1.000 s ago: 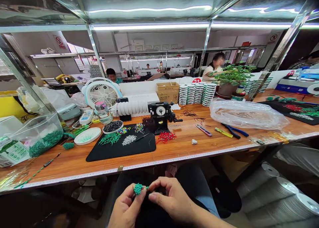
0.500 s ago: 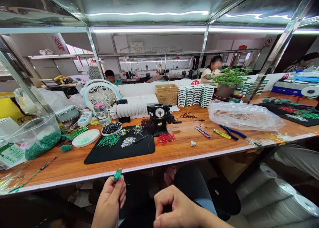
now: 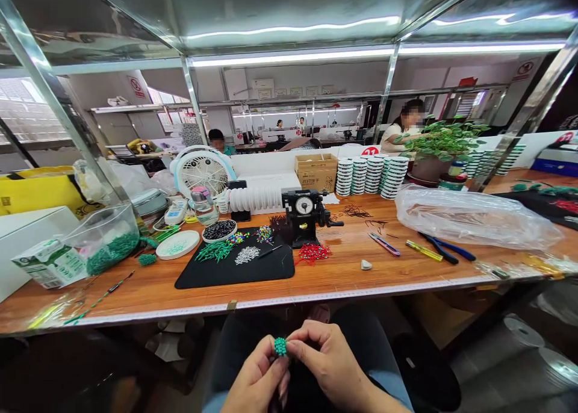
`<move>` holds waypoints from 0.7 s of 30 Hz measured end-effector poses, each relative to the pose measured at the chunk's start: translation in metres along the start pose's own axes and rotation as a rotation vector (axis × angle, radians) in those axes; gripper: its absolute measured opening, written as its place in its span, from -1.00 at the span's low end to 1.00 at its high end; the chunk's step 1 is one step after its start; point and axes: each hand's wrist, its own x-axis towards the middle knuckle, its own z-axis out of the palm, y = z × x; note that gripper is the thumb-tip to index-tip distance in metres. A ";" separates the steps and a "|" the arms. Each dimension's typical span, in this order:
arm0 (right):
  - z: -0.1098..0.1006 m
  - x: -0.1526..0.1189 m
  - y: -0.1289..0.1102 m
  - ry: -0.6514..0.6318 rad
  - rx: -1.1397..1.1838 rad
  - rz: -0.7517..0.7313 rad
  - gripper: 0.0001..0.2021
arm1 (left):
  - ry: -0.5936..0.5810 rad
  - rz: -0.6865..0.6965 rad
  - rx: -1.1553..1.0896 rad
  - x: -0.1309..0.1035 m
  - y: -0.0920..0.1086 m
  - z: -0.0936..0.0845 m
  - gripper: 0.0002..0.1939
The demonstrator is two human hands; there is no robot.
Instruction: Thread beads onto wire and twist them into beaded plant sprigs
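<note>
Above my lap, in front of the table edge, my left hand (image 3: 261, 377) pinches a small green beaded piece (image 3: 280, 346) between thumb and forefinger. My right hand (image 3: 329, 360) meets it from the right, its thumb and forefinger pressed together at the piece's edge. What lies between those right fingertips is too small to make out. On the table beyond is a black mat (image 3: 235, 273) bearing green strands (image 3: 214, 251), silvery beads (image 3: 247, 255) and multicoloured beads (image 3: 265, 235).
A black hand-cranked counter machine (image 3: 303, 211) stands behind red beaded strands (image 3: 315, 253). A dish of black beads (image 3: 219, 230) and a white plate (image 3: 177, 245) sit left. Rightward lie a cutter (image 3: 384, 244), pliers (image 3: 445, 248) and a plastic bag (image 3: 474, 217).
My left hand has moved right with the green beaded piece, and my right hand has closed in at its edge. The whole view has swung slightly left.
</note>
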 end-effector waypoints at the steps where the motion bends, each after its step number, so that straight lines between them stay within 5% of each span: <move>1: 0.000 0.000 0.001 -0.013 0.003 -0.003 -0.84 | 0.000 -0.001 -0.005 0.000 0.000 -0.001 -0.62; 11: -0.001 -0.002 0.016 -0.040 0.172 -0.036 -0.79 | 0.210 0.091 -0.227 -0.004 0.013 0.003 -0.65; 21: -0.001 -0.008 0.012 -0.012 -0.043 -0.281 -0.88 | 0.260 0.178 -0.304 -0.008 0.019 0.000 -0.75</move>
